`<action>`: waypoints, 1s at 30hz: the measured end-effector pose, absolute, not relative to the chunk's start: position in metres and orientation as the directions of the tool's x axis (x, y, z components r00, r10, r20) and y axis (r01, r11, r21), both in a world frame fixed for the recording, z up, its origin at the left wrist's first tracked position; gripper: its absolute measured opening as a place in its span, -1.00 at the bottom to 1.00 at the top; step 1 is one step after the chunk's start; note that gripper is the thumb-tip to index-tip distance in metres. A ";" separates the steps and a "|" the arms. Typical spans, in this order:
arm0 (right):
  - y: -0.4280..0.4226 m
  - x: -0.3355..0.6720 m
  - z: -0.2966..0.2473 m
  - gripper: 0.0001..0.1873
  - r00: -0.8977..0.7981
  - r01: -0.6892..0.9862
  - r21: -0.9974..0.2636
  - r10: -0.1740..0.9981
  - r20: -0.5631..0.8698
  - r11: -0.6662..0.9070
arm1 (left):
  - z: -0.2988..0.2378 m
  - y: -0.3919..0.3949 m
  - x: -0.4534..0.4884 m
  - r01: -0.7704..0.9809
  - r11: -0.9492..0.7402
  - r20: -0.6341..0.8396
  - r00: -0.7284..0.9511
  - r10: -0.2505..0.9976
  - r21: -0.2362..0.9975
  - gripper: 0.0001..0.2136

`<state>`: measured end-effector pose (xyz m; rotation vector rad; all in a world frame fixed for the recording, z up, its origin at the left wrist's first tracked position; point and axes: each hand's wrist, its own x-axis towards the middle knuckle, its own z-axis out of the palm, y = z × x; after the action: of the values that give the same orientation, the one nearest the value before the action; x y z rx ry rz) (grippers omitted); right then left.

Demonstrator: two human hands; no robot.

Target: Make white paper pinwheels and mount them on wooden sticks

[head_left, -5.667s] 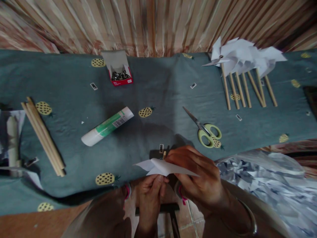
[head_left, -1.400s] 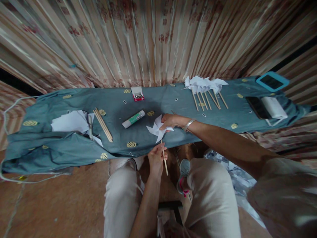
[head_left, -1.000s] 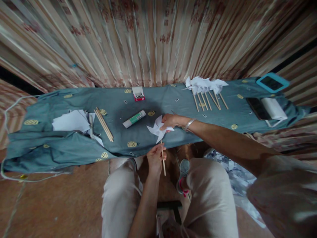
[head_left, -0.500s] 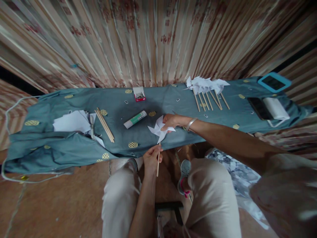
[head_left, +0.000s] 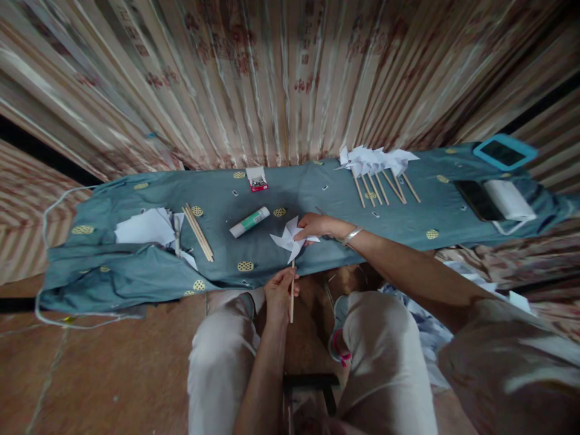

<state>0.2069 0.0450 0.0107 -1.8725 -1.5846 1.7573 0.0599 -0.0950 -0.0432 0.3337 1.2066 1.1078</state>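
Note:
A white paper pinwheel (head_left: 288, 240) on a thin wooden stick (head_left: 292, 305) is held between my two hands at the table's front edge. My left hand (head_left: 280, 289) is closed around the stick below the blades. Up at the pinwheel, my right hand (head_left: 313, 226) pinches the blades on their right side, with thumb near the centre. Part of the paper is hidden behind its fingers. A thin pointed thing, perhaps scissors, shows partly behind the right hand. Left of the pinwheel lies a green and white glue stick (head_left: 249, 222).
Finished pinwheels (head_left: 378, 160) lie in a row at the back right of the cloth-covered table (head_left: 222, 254). A small red box of pins (head_left: 257, 180), bare sticks (head_left: 198, 232) and paper sheets (head_left: 142, 226) are to the left. A phone (head_left: 478, 200) and a blue-framed device (head_left: 505, 151) sit right.
My view has shifted slightly, so the table's left end sits further right in the picture. Both hands keep their hold on the pinwheel and its stick, nearly still.

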 end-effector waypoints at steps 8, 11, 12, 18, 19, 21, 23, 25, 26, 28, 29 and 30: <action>0.021 0.215 0.019 -0.87 -0.201 0.339 -0.799 0.792 -0.577 -0.496 | -0.031 -0.091 0.059 -0.469 0.453 -0.535 -0.050 0.843 0.758 -0.58; 0.014 0.219 0.018 -0.82 -0.169 0.227 -0.846 0.836 -0.521 -0.482 | -0.024 -0.085 0.057 -0.451 0.434 -0.507 -0.051 0.860 0.780 -0.58; 0.013 0.220 0.017 -0.80 -0.151 0.190 -0.860 0.851 -0.503 -0.474 | -0.021 -0.082 0.057 -0.443 0.426 -0.496 -0.050 0.867 0.789 -0.58; 0.009 0.229 0.005 -0.77 -0.010 -0.091 -0.903 0.907 -0.421 -0.420 | -0.011 -0.062 0.059 -0.421 0.399 -0.444 -0.008 0.896 0.815 -0.59; 0.009 0.231 0.002 -0.76 0.015 -0.177 -0.899 0.912 -0.410 -0.401 | -0.009 -0.058 0.059 -0.414 0.392 -0.431 0.000 0.902 0.821 -0.60; 0.010 0.237 -0.002 -0.72 0.052 -0.331 -0.877 0.921 -0.386 -0.349 | -0.007 -0.049 0.059 -0.396 0.378 -0.403 0.021 0.915 0.837 -0.61; 0.012 0.242 -0.005 -0.66 0.092 -0.433 -0.859 0.935 -0.344 -0.274 | -0.003 -0.040 0.060 -0.377 0.376 -0.384 0.057 0.922 0.846 -0.62; 0.013 0.247 -0.005 -0.60 0.134 -0.479 -0.855 0.946 -0.296 -0.199 | -0.001 -0.032 0.061 -0.371 0.393 -0.384 0.102 0.918 0.841 -0.62; 0.014 0.249 -0.004 -0.57 0.151 -0.488 -0.856 0.950 -0.274 -0.170 | 0.000 -0.028 0.063 -0.376 0.407 -0.392 0.119 0.912 0.832 -0.62; 0.014 0.252 -0.003 -0.52 0.168 -0.485 -0.862 0.953 -0.254 -0.144 | 0.000 -0.023 0.067 -0.399 0.431 -0.413 0.134 0.901 0.809 -0.61; 0.015 0.253 -0.003 -0.51 0.177 -0.476 -0.869 0.952 -0.249 -0.139 | 0.000 -0.021 0.069 -0.413 0.439 -0.422 0.138 0.896 0.798 -0.61; 0.015 0.254 -0.003 -0.50 0.190 -0.462 -0.877 0.951 -0.245 -0.134 | -0.002 -0.019 0.072 -0.426 0.445 -0.428 0.141 0.893 0.788 -0.61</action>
<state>0.2535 0.0150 -0.0033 -1.1022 -0.5925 1.3474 0.0716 -0.0195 -0.0016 0.5576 1.0291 1.0264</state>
